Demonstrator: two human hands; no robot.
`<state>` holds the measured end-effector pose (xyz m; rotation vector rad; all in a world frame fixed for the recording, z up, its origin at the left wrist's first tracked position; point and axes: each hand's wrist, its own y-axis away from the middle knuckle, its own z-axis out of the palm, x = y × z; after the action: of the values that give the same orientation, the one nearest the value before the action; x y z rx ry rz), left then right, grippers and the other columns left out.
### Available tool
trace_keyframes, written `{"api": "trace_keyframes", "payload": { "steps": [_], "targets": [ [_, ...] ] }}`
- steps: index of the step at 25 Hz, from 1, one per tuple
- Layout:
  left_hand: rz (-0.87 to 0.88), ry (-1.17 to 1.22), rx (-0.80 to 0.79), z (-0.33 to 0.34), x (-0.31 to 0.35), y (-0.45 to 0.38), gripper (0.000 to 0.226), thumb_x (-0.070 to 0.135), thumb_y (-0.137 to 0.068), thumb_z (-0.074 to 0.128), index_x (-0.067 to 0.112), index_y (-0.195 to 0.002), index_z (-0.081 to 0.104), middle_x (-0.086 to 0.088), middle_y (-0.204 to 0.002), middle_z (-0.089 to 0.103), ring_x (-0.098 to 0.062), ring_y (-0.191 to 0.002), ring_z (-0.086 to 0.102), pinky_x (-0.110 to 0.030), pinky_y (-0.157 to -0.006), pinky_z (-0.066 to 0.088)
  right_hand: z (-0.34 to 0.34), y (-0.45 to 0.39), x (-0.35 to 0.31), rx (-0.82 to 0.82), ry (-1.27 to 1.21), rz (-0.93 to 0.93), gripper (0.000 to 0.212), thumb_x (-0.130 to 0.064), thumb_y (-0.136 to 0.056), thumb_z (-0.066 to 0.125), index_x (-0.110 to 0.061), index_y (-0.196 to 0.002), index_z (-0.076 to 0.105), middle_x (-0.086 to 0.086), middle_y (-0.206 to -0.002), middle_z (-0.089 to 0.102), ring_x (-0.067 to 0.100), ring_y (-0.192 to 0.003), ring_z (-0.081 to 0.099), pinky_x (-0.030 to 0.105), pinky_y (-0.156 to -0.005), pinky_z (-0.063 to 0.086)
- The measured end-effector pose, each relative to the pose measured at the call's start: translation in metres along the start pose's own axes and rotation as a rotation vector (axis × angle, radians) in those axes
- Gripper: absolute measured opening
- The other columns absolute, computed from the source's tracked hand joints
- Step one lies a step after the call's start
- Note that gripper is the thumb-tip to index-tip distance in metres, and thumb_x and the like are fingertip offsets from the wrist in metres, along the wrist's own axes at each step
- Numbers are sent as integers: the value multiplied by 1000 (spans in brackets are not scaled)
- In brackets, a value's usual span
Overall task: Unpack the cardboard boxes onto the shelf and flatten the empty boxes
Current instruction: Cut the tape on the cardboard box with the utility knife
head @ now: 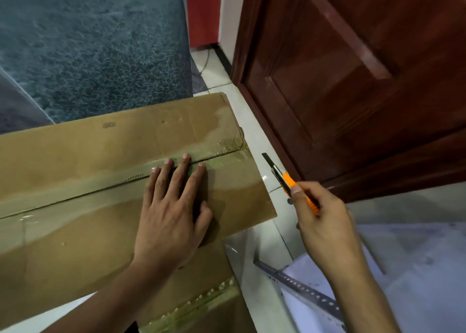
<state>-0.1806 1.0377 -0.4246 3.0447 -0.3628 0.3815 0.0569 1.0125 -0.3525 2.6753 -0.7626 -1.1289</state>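
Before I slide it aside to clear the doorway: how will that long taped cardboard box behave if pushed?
The cardboard box looks broad, flat and low, so it should slide rather than tip. The glossy floor tile beneath suggests little grip. Its seam is still mostly taped and the left hand rests flat on the lid, so it probably stays fairly stiff. Weight cannot be judged.

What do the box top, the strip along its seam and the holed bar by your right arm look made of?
Box: plain brown cardboard, matte. Seam strip: clear plastic tape, judging by its glossy wrinkles. Holed bar: likely grey metal, with a dull sheen and punched holes.

Red-brown wooden door (353, 80), blue patterned mattress (88, 43), white tiled floor (254, 136), perforated metal bar (300, 286)
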Motion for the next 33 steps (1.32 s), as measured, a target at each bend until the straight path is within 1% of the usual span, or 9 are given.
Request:
{"api": "trace_keyframes", "payload": {
  "steps": [3, 6, 10, 14, 17, 21, 25, 28, 33],
  "targets": [
    [31, 10, 4, -2, -3, 2, 64, 46, -99, 37, 21, -158, 30, -3, -167, 18, -25, -156, 6, -53, -124, 14, 8, 11, 2, 52, 26, 15, 34, -53, -97, 49, -31, -117, 67, -8, -103, 65, 11, -88, 59, 30, -72, 47],
    [112, 15, 4, -5, -9, 3, 59, 43, -99, 41, 20, -153, 40, -6, -164, 28, -29, -155, 13, -56, -123, 17, 17, 24, -1, 116, 27, 26, 31, -47, -98, 56, -27, -119, 67, -7, -108, 56, 11, -91, 55, 18, -68, 40],
    [272, 80, 32, -13, -7, 5, 51, 36, -99, 45, 16, -145, 50, -10, -158, 39, -34, -150, 25, -53, -121, 23, 24, 43, -5, 161, 40, 63, 30, -45, -98, 58, -29, -123, 61, -9, -111, 48, 11, -95, 52, 28, -75, 41],
    [415, 170, 6, -24, 3, 16, 48, 34, -97, 47, 16, -141, 53, -8, -157, 41, -33, -147, 31, -50, -116, 31, 26, 64, -5, 200, 57, 92, 30, -42, -98, 60, -32, -126, 58, -9, -114, 48, 9, -99, 47, 27, -80, 39],
    [454, 208, -21, -26, 14, 26, 46, 33, -95, 45, 16, -136, 57, -7, -152, 47, -33, -144, 35, -51, -110, 36, 26, 80, 2, 232, 50, 107, 29, -41, -97, 62, -32, -125, 58, -8, -114, 49, 7, -98, 47, 28, -85, 43],
    [505, 237, -60, -27, 28, 45, 50, 38, -97, 38, 13, -138, 55, -11, -149, 49, -36, -142, 38, -54, -104, 39, 26, 98, 15, 241, 92, 91, 29, -36, -95, 66, -29, -122, 59, -4, -115, 51, 17, -106, 52, 39, -90, 47],
    [535, 252, -127, -17, 45, 78, 49, 38, -97, 38, 11, -132, 59, -12, -149, 49, -37, -142, 38, -51, -104, 36, 21, 121, 40, 217, 143, 79, 30, -32, -95, 66, -25, -123, 58, 0, -117, 54, 22, -109, 53, 45, -93, 47],
    [543, 277, -157, -10, 62, 102, 47, 36, -97, 38, 11, -130, 59, -12, -148, 50, -36, -141, 39, -50, -104, 36, 13, 138, 65, 209, 124, 103, 30, -32, -95, 67, -25, -123, 58, 0, -118, 53, 23, -110, 54, 48, -96, 47],
    [573, 275, -151, 3, 87, 135, 43, 32, -98, 42, 11, -131, 58, -13, -146, 53, -35, -140, 41, -51, -107, 36, -3, 170, 109, 187, 116, 112, 29, -32, -94, 68, -29, -121, 58, -2, -114, 54, 23, -103, 56, 48, -92, 48]
  ]
}}
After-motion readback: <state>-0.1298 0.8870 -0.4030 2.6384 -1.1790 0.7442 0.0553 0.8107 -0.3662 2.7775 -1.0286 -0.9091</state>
